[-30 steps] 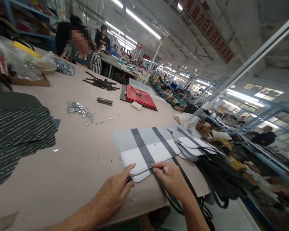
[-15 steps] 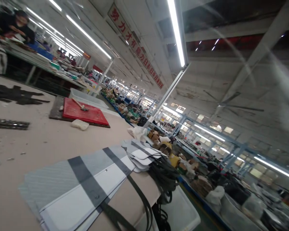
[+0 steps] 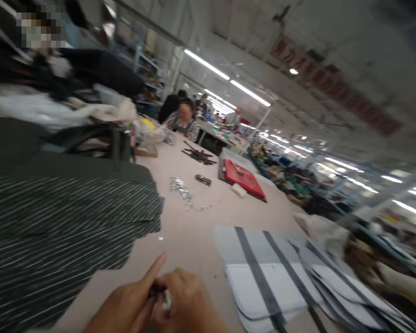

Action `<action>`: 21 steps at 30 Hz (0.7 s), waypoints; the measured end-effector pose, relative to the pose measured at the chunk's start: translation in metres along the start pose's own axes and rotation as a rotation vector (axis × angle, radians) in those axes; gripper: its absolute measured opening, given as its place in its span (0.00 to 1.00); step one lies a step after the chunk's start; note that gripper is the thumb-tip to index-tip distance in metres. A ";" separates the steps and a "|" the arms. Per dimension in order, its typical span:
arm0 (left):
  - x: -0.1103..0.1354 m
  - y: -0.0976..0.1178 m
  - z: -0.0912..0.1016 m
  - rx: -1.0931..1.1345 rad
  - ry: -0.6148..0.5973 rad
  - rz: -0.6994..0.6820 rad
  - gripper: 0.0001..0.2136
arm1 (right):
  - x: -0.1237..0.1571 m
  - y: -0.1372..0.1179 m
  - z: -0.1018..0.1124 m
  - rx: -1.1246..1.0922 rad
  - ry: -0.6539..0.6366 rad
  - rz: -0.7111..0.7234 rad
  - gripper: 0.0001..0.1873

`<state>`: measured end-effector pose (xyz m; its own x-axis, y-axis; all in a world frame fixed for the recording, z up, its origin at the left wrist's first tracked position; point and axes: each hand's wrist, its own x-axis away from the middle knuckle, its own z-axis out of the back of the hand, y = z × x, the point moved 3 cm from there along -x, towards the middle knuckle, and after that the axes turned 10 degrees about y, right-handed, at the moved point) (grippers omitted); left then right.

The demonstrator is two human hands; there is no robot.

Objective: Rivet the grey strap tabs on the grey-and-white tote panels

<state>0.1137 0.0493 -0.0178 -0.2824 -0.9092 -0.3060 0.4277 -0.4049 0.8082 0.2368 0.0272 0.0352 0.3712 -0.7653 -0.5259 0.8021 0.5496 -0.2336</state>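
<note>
Low in the view, my left hand [image 3: 125,303] and my right hand [image 3: 187,300] meet above the pale table [image 3: 197,245]. Both are closed at a small dark and shiny thing between them, blurred and mostly covered by the fingers. One finger of my left hand points up and away. To the left lies a stack of dark striped panels [image 3: 65,240]. On the right lie grey and white panels [image 3: 273,282] with dark straps across them. Small shiny metal pieces [image 3: 182,189] are scattered ahead of my hands.
Farther along the table are a red board [image 3: 244,178] with a small hammer on it, a whitish block [image 3: 238,190], a dark metal strip [image 3: 203,180] and dark strips [image 3: 198,155]. Plastic bags [image 3: 114,111] pile up at left. A person [image 3: 183,120] sits at the far end.
My view has swung left and down. Both my hands, the dark striped panels and the scattered metal pieces have come into view; the strapped panels now appear farther right.
</note>
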 end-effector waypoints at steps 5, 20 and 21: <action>0.013 0.012 0.059 -0.033 -0.038 0.217 0.32 | -0.032 -0.021 -0.008 -0.189 0.009 0.107 0.13; 0.007 -0.006 0.116 -0.103 0.071 0.259 0.25 | -0.076 -0.036 -0.036 -0.432 -0.094 -0.058 0.10; 0.000 -0.012 0.129 -0.169 0.094 0.246 0.22 | -0.076 -0.031 -0.037 -0.416 -0.091 -0.087 0.10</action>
<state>-0.0022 0.0669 0.0376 -0.0754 -0.9836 -0.1636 0.6125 -0.1751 0.7708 0.1664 0.0811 0.0522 0.3650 -0.8309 -0.4198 0.5821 0.5557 -0.5937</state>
